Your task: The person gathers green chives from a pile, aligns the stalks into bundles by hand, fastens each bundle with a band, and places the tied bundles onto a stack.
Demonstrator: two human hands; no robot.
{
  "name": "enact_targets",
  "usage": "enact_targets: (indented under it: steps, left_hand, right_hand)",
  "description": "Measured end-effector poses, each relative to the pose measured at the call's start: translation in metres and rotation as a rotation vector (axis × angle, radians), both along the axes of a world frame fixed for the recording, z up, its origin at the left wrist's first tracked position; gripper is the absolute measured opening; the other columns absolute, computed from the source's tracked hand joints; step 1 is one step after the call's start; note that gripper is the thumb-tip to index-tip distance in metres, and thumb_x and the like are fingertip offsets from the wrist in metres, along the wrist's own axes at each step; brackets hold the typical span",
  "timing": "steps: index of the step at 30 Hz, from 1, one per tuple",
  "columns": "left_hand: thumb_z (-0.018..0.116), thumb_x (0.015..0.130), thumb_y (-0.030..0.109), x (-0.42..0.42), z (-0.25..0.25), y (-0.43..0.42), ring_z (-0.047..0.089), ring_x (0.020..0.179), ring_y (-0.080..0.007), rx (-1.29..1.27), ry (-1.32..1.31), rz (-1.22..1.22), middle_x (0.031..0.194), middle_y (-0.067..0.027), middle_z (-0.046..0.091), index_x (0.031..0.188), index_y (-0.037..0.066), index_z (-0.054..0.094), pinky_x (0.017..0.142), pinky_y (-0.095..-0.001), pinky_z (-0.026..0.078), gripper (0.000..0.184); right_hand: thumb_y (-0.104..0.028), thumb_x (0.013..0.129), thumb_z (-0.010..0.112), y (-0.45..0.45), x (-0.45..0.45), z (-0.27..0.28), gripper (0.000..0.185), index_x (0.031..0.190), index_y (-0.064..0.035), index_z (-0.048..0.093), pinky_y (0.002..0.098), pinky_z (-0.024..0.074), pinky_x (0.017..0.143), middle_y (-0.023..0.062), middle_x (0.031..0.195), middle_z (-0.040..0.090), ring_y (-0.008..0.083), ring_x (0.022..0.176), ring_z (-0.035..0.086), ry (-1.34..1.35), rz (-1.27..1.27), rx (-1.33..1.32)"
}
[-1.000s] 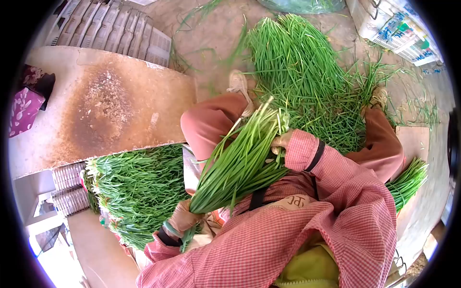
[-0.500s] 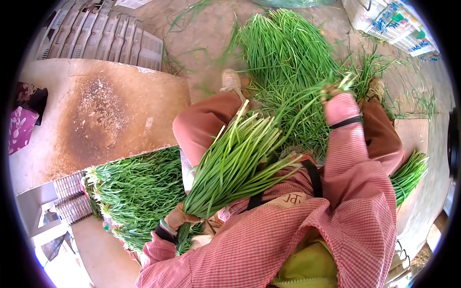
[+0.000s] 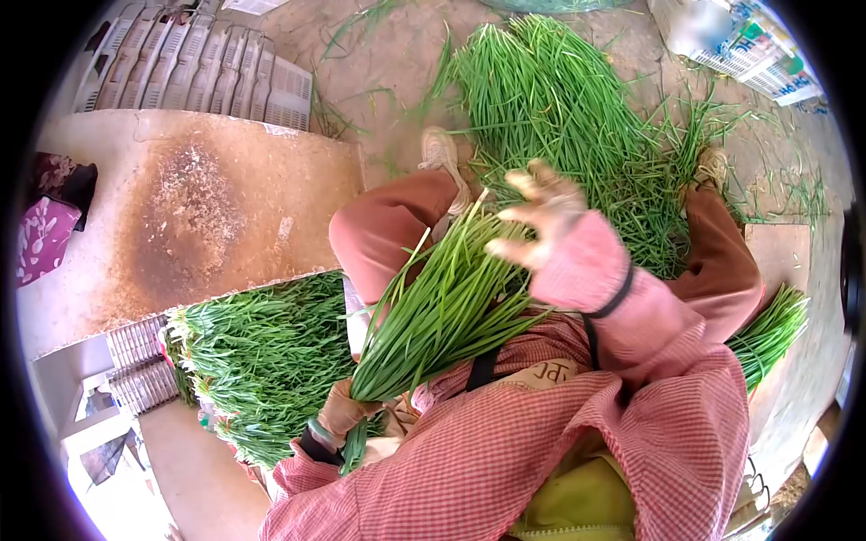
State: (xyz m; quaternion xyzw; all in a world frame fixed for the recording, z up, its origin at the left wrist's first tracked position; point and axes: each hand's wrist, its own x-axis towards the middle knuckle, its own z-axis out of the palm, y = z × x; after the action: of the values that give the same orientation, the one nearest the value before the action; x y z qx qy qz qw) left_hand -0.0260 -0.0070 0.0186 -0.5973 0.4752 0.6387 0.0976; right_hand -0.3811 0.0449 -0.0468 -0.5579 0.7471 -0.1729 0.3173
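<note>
A loose bunch of long green chives (image 3: 442,311) lies slantwise across my lap, its pale ends up toward my knees. My left hand (image 3: 345,410), in a tan glove, is closed round the leafy lower end. Just right of the pale ends is my right hand (image 3: 541,221), blurred by motion, with its fingers spread and nothing visible in them. Beyond it, a big heap of chives (image 3: 546,90) covers the floor between my feet, with loose strands around it.
Stacked chives (image 3: 271,361) lie at my left, below a stained board (image 3: 307,180). Pale plastic crates (image 3: 198,68) stand behind the board. Another chive bunch (image 3: 771,334) rests by my right thigh. A white printed crate (image 3: 749,50) stands far right.
My right hand has come back from the floor heap toward the bunch on my lap, and the strands it held are gone from it. My left hand keeps its hold.
</note>
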Motion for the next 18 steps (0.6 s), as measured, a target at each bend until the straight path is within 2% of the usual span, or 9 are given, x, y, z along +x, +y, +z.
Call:
enact_targets:
  steps: [1, 2, 3, 5, 7, 8, 11, 14, 18]
  left_hand:
    - [0.066, 0.063, -0.009, -0.002, 0.001, 0.003, 0.052, 0.057, -0.0072, -0.064, -0.01, 0.06, 0.078, -0.0009, 0.063, 0.089, 0.004, 0.062, 0.049, -0.0209, 0.041, 0.029]
    - [0.063, 0.064, -0.011, 0.003, 0.001, 0.002, 0.055, 0.064, -0.0082, -0.088, -0.08, 0.014, 0.081, -0.0014, 0.063, 0.091, 0.003, 0.061, 0.057, -0.023, 0.045, 0.03]
    - [0.063, 0.064, -0.011, 0.006, 0.0, 0.001, 0.055, 0.064, -0.0082, -0.091, -0.08, 0.014, 0.081, -0.0014, 0.063, 0.091, 0.003, 0.061, 0.057, -0.023, 0.045, 0.03]
    - [0.062, 0.064, -0.013, 0.011, -0.001, 0.001, 0.057, 0.071, -0.0095, -0.269, -0.035, -0.145, 0.082, -0.0018, 0.063, 0.092, 0.002, 0.061, 0.064, -0.0238, 0.047, 0.032]
    - [0.062, 0.064, -0.012, 0.014, 0.009, -0.009, 0.057, 0.074, -0.0099, -0.21, -0.055, -0.179, 0.084, -0.0021, 0.063, 0.094, 0.002, 0.06, 0.066, -0.0238, 0.047, 0.033]
    - [0.062, 0.065, -0.011, 0.01, 0.016, -0.015, 0.057, 0.077, -0.0104, -0.14, -0.072, -0.219, 0.087, -0.0024, 0.063, 0.096, 0.002, 0.06, 0.068, -0.0238, 0.048, 0.034]
    - [0.062, 0.063, -0.012, -0.013, 0.042, -0.044, 0.057, 0.074, -0.0098, -0.063, -0.122, -0.236, 0.086, -0.0026, 0.062, 0.098, 0.001, 0.059, 0.066, -0.0234, 0.048, 0.038]
    - [0.063, 0.062, -0.011, -0.047, 0.076, -0.081, 0.057, 0.073, -0.0105, -0.169, -0.246, -0.46, 0.084, -0.0028, 0.063, 0.099, 0.001, 0.06, 0.067, -0.0234, 0.048, 0.039]
    - [0.062, 0.063, -0.007, -0.102, 0.112, -0.123, 0.058, 0.072, -0.0117, -0.476, -0.248, -0.74, 0.081, -0.0064, 0.065, 0.095, 0.003, 0.063, 0.066, -0.0265, 0.048, 0.033]
  right_hand:
    - [-0.054, 0.08, 0.043, -0.006, 0.012, -0.001, 0.06, 0.112, -0.0039, 0.053, 0.0421, 0.0096, 0.106, 0.0139, 0.139, 0.022, 0.0331, 0.129, 0.016, 0.035, 0.061, 0.055]
    - [-0.05, 0.082, 0.042, -0.017, 0.026, -0.001, 0.054, 0.112, -0.0073, 0.054, 0.041, 0.0249, 0.101, 0.017, 0.13, 0.037, 0.0333, 0.121, 0.033, 0.184, 0.072, -0.089]
    - [-0.046, 0.081, 0.044, -0.028, 0.015, 0.001, 0.045, 0.105, -0.0109, 0.059, 0.0397, 0.0402, 0.086, 0.0179, 0.11, 0.054, 0.0312, 0.101, 0.053, -0.106, 0.34, 0.306]
    - [-0.032, 0.08, 0.049, -0.035, 0.028, -0.018, 0.028, 0.095, -0.0131, 0.063, 0.0384, 0.0461, 0.073, 0.0158, 0.089, 0.062, 0.0295, 0.081, 0.059, -0.062, 0.422, 0.329]
    - [-0.019, 0.076, 0.053, -0.03, 0.043, -0.081, 0.018, 0.087, -0.0102, 0.064, 0.0363, 0.0465, 0.073, 0.015, 0.087, 0.062, 0.029, 0.082, 0.059, -0.251, 0.213, 0.039]
    - [-0.012, 0.073, 0.056, -0.028, 0.045, -0.077, 0.015, 0.085, -0.0069, 0.062, 0.0343, 0.0473, 0.071, 0.0151, 0.082, 0.062, 0.027, 0.081, 0.059, -0.164, 0.057, 0.004]
    - [-0.011, 0.073, 0.058, -0.012, 0.005, -0.063, 0.015, 0.085, -0.003, 0.06, 0.0291, 0.0475, 0.071, 0.0114, 0.075, 0.061, 0.0198, 0.083, 0.059, -0.58, -0.326, -0.165]
    - [-0.015, 0.081, 0.047, 0.006, -0.069, -0.07, 0.019, 0.087, -0.0035, 0.061, 0.0342, 0.046, 0.076, 0.011, 0.085, 0.059, 0.0235, 0.082, 0.057, 0.367, 0.046, 0.433]
    - [-0.019, 0.08, 0.043, 0.051, -0.076, -0.097, 0.028, 0.09, -0.0043, 0.064, 0.0349, 0.0463, 0.077, 0.013, 0.098, 0.061, 0.0242, 0.088, 0.059, 0.324, 0.013, 0.657]
